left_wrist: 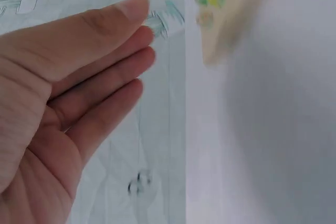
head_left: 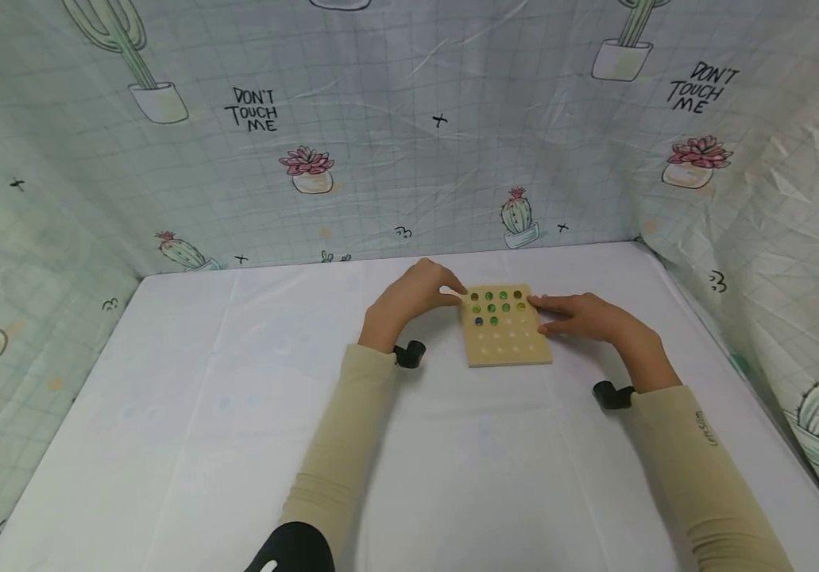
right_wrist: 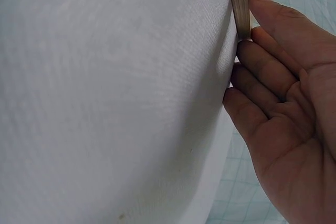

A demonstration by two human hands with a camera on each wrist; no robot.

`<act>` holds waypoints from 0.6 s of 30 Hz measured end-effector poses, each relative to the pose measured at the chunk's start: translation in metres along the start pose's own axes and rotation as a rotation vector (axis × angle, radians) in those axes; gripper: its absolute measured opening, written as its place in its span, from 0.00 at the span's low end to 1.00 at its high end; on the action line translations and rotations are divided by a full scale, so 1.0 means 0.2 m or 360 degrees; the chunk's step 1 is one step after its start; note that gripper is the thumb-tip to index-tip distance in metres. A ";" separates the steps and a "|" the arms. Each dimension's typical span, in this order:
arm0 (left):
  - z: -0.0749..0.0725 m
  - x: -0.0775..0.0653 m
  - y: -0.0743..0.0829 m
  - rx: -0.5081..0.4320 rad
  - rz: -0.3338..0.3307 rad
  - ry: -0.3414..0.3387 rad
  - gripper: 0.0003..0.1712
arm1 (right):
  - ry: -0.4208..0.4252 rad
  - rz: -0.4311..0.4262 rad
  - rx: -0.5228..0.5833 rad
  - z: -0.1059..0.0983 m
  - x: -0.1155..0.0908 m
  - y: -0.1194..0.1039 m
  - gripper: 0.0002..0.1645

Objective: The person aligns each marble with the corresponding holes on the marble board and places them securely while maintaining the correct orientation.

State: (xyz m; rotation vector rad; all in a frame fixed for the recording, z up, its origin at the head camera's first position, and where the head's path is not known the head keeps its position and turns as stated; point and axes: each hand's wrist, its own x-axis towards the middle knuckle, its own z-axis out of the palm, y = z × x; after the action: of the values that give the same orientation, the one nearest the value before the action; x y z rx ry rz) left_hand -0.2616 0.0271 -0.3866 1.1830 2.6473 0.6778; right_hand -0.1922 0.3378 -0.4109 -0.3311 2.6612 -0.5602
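Observation:
A square wooden board [head_left: 509, 343] with rows of round pits lies toward the back of the white table. Glass marbles [head_left: 491, 307], green, amber and one blue, fill several pits in its far half. At the board's far left corner is my left hand [head_left: 418, 292], its thumb and fingers extended; in the left wrist view the fingertips [left_wrist: 137, 9] have nothing between them. My right hand [head_left: 581, 314] is at the opposite side, its fairly straight fingers touching the board's right edge. The right wrist view has the thumb [right_wrist: 281, 14] against the board's side [right_wrist: 240, 3].
The white table [head_left: 252, 413] spreads widely to the left and in front of the board. Behind it hangs a cloth [head_left: 395, 159] printed with cacti, which also runs down both sides. Each wrist carries a small black camera [head_left: 409, 354].

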 end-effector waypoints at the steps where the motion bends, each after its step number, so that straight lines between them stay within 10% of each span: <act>1: -0.01 -0.02 -0.02 0.0001 -0.0011 0.0020 0.15 | -0.0002 0.0010 0.0007 0.00 0.00 0.00 0.42; 18: -0.12 -0.48 -0.22 0.0148 -0.0175 0.0145 0.20 | 0.0002 0.0037 0.0068 0.01 0.00 0.00 0.42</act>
State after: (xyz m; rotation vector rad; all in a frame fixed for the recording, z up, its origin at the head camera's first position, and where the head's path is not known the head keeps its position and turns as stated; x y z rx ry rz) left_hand -0.2341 -0.0764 -0.3888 1.0431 2.8233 0.6097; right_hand -0.1907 0.3367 -0.4118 -0.2868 2.6466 -0.6096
